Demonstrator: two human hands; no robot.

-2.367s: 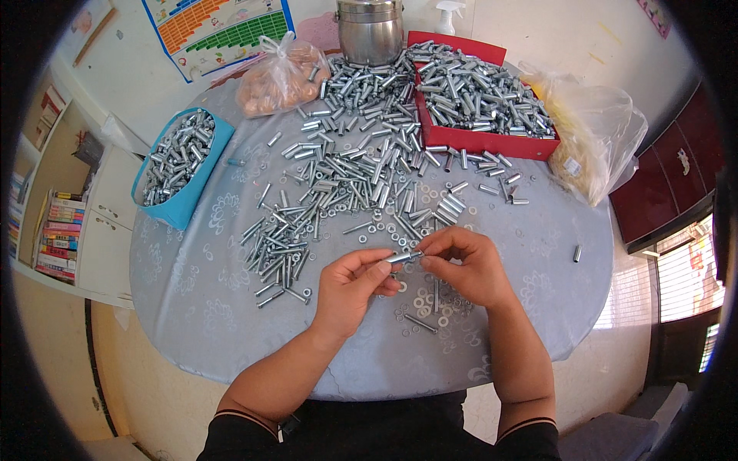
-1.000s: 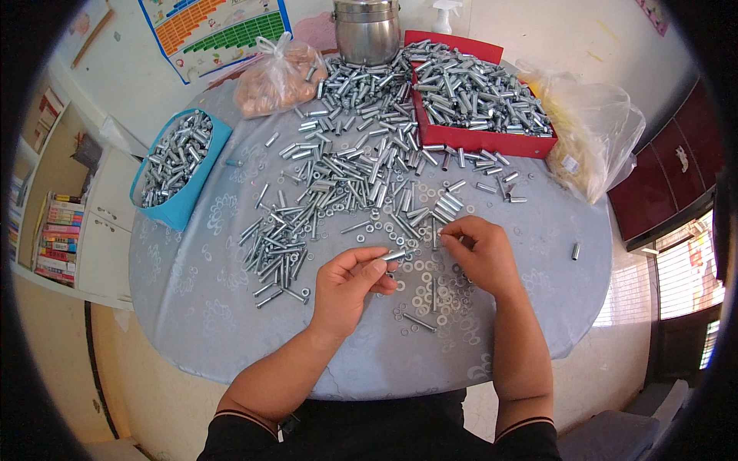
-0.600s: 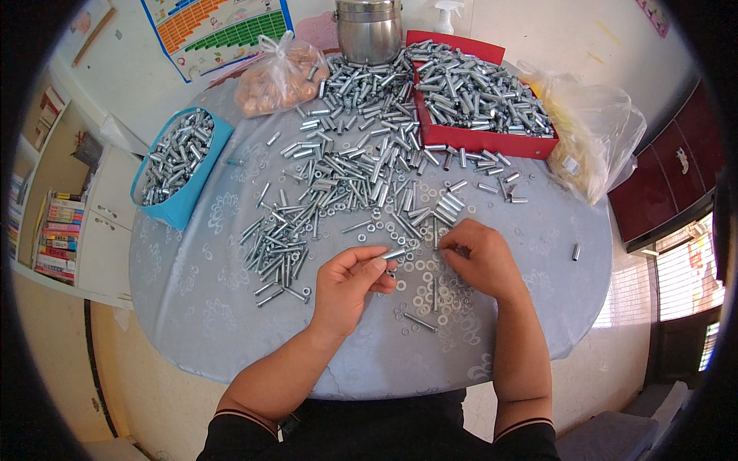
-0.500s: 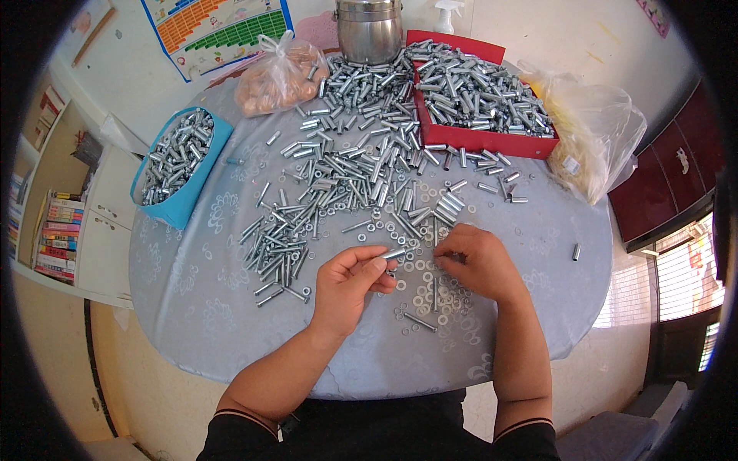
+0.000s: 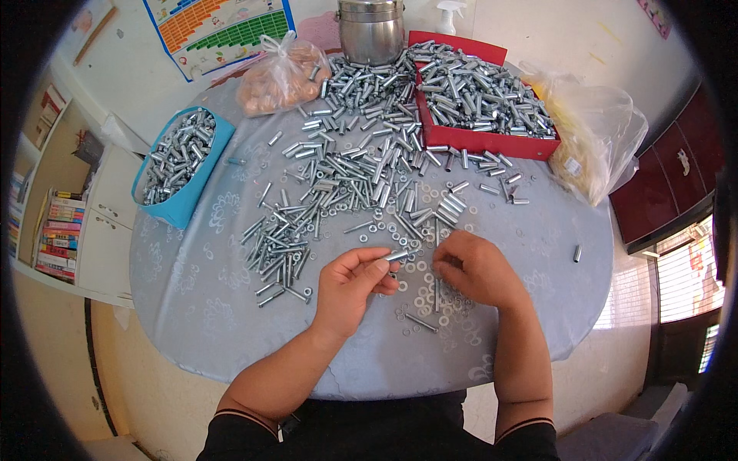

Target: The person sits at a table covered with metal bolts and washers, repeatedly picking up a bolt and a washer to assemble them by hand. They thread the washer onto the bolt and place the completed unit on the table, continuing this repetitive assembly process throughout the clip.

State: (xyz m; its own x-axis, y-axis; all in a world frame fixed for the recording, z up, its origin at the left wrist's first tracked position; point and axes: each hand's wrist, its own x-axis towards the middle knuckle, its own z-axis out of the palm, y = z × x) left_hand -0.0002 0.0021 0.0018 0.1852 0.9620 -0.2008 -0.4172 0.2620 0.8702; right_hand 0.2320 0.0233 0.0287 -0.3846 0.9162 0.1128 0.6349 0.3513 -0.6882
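Note:
My left hand (image 5: 350, 288) pinches a short silver bolt (image 5: 397, 255) between thumb and fingertips, just above the grey tablecloth. My right hand (image 5: 475, 267) rests knuckles-up on the cloth to the right, fingers curled down onto the loose washers (image 5: 419, 270) scattered there; whether it grips one is hidden. A wide heap of silver bolts and sleeves (image 5: 357, 169) spreads across the table beyond both hands.
A blue tray (image 5: 181, 167) of bolts sits at the left edge, a red tray (image 5: 480, 96) of bolts at the back right. A bag of brownish pieces (image 5: 280, 77), a steel pot (image 5: 372, 31), a spray bottle (image 5: 450, 11) and a clear bag (image 5: 596, 138) ring the table.
My right hand moved away from the bolt, up and right, and lowered onto the washers. My left hand kept the bolt almost in place.

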